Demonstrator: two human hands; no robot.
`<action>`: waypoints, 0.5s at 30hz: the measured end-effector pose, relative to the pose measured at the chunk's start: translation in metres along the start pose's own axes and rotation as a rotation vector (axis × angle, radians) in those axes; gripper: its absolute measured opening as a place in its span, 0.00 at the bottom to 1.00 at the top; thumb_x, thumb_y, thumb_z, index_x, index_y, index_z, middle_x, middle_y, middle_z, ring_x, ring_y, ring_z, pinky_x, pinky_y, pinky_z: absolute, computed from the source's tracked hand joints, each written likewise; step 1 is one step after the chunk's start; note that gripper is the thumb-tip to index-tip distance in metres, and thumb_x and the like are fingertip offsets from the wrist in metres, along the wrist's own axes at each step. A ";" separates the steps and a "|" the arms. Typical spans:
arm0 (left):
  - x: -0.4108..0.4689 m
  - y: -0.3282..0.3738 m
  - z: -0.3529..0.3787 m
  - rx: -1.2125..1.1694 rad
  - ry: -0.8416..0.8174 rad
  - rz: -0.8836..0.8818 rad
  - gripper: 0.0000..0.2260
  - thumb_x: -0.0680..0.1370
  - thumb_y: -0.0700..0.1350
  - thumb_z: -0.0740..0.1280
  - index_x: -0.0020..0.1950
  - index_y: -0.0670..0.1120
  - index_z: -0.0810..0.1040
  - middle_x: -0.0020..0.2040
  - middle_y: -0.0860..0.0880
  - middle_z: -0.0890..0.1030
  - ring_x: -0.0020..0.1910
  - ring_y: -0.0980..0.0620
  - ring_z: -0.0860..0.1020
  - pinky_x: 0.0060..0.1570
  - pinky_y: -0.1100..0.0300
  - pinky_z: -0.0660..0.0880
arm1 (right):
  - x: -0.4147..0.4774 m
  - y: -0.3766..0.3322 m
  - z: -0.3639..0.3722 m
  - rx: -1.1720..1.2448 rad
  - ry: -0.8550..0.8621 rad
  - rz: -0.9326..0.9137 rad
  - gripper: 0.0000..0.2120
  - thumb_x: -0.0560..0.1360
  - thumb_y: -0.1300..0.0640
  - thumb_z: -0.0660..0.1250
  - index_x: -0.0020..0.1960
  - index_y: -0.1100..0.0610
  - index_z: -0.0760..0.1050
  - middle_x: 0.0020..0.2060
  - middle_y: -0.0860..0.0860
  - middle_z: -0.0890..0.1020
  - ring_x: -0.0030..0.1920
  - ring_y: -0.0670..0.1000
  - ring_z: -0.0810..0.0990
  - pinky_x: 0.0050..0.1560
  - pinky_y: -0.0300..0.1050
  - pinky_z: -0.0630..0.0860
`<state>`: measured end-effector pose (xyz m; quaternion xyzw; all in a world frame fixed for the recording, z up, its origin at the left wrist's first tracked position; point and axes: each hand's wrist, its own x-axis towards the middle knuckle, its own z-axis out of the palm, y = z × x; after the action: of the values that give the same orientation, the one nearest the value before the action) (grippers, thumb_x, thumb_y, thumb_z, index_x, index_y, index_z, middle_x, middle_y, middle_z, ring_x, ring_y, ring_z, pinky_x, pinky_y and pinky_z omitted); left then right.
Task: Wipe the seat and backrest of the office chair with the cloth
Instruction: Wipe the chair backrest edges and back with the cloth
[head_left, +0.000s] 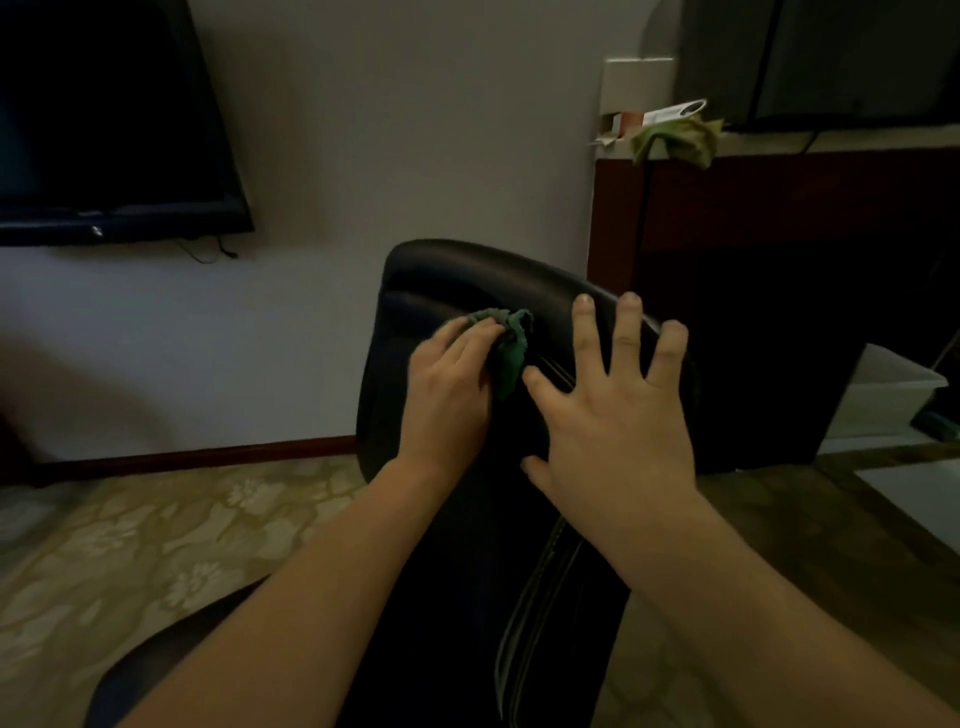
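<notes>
1. Office chair (447, 280), black and padded, filling the middle of the view, with pale stitched lines down the centre of the backrest and its rounded top edge toward a pale wall (415, 130).
2. Cloth (511, 348), green and bunched up, pressed against the upper backrest just below the top edge, at the left of the stitching.
3. Left hand (452, 384), reaching forward from the lower left on a bare forearm, back of the hand up, fingers curled over the cloth and gripping it against the chair.
4. Right hand (618, 410), reaching in from the lower right on a bare forearm, fingers straight and fanned wide, palm laid flat on the backrest, holding nothing.
5. Right fingertips up near the top right edge of the backrest; index finger stretched out to the left, its tip just beside the lower end of the cloth.
6. Off to the upper left, a dark flat television (104, 130) mounted on the wall.
7. Below, a floor (156, 530) with a pale flower pattern.
8. At the right, a dark reddish cabinet (779, 208) with a second, yellowish-green rag (680, 137) draped over its top edge, and a white bin (883, 395) low beside it.
</notes>
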<state>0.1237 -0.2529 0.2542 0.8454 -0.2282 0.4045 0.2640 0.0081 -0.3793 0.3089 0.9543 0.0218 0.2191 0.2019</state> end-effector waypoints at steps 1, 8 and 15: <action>-0.002 0.005 -0.006 0.079 0.007 -0.008 0.18 0.80 0.44 0.60 0.68 0.45 0.77 0.66 0.46 0.80 0.68 0.42 0.73 0.64 0.44 0.69 | -0.003 -0.002 -0.004 0.011 -0.010 -0.001 0.34 0.76 0.34 0.59 0.78 0.45 0.57 0.77 0.67 0.37 0.74 0.75 0.37 0.68 0.76 0.42; 0.004 0.030 -0.028 0.019 -0.168 -0.353 0.19 0.82 0.43 0.62 0.74 0.46 0.72 0.67 0.45 0.77 0.65 0.44 0.72 0.67 0.47 0.71 | -0.015 -0.007 -0.012 0.019 -0.047 0.039 0.31 0.79 0.37 0.58 0.78 0.46 0.58 0.77 0.67 0.37 0.74 0.75 0.36 0.68 0.76 0.41; 0.008 0.019 -0.038 -0.109 -0.130 -0.200 0.19 0.80 0.36 0.62 0.70 0.45 0.77 0.69 0.47 0.78 0.69 0.48 0.74 0.71 0.54 0.68 | -0.022 -0.012 -0.018 -0.005 -0.055 0.059 0.31 0.78 0.36 0.59 0.77 0.45 0.58 0.77 0.67 0.37 0.74 0.75 0.36 0.67 0.76 0.40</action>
<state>0.0953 -0.2449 0.2855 0.8728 -0.1808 0.3075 0.3331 -0.0191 -0.3646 0.3096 0.9597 -0.0124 0.1988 0.1983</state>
